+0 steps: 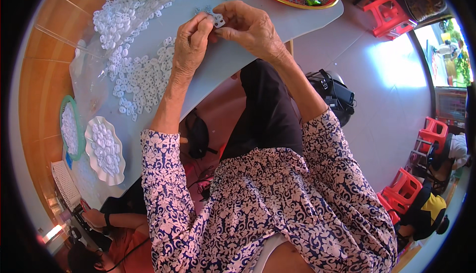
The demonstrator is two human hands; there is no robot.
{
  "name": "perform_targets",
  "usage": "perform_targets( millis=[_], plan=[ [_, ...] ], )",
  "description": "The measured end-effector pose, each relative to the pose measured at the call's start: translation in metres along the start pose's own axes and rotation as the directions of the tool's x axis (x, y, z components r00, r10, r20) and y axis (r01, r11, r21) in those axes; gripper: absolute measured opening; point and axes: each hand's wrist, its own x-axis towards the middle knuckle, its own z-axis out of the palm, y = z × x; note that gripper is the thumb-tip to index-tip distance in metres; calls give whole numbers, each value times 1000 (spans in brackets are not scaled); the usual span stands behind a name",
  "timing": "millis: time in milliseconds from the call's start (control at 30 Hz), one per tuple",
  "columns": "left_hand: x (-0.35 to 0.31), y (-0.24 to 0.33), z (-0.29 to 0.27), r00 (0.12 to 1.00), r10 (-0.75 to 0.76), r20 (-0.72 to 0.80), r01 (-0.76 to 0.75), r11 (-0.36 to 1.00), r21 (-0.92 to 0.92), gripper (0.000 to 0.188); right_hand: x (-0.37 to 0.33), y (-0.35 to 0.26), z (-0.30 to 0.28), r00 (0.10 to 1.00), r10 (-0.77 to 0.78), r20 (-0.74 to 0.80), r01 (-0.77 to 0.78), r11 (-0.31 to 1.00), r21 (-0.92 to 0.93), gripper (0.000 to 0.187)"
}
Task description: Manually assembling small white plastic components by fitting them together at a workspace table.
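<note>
Both my hands meet above the table, close to a small pile of grey metal bits (202, 10). A small white plastic piece with holes (218, 21) sits between the thumb and forefinger of my right hand (254, 29). My left hand (192, 44) is closed in a pinch, its fingertips against the piece's left side. What the left fingers hold, if anything, is hidden. Left of that hand, many similar white pieces (144, 80) lie spread on the table (225, 50).
A larger heap of white pieces (116, 23) lies at the far left. A scalloped white dish (119, 173) and a green basket (64, 105) hold white parts. A red tray (331, 4) holds grey metal bits. Another person (131, 241) sits lower left; red stools (389, 18) stand right.
</note>
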Motion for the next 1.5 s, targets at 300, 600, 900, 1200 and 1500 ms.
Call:
perform_targets(
  millis=[300, 600, 900, 1200, 1500],
  plan=[
    [-4, 6, 2, 999, -32, 27, 31, 999, 28, 29, -4, -8, 3, 995, -55, -77, 36, 972, -231, 32],
    [-5, 6, 4, 999, -8, 33, 3, 991, 135, 27, -5, -9, 3, 996, -78, -48, 59, 948, -312, 28],
    [-7, 6, 2, 997, 7, 72, -15, 994, 107, 26, -7, -7, 4, 990, -132, -54, 105, 930, -351, 25],
    [-12, 8, 5, 1000, -21, 15, 20, 997, 78, 30, -6, -3, 3, 998, 58, -33, -60, 996, -72, 24],
    [-10, 1, 6, 991, 128, -43, -125, 989, 78, 28, -2, -5, -5, 998, 57, 29, -55, 997, -51, 22]
  ],
)
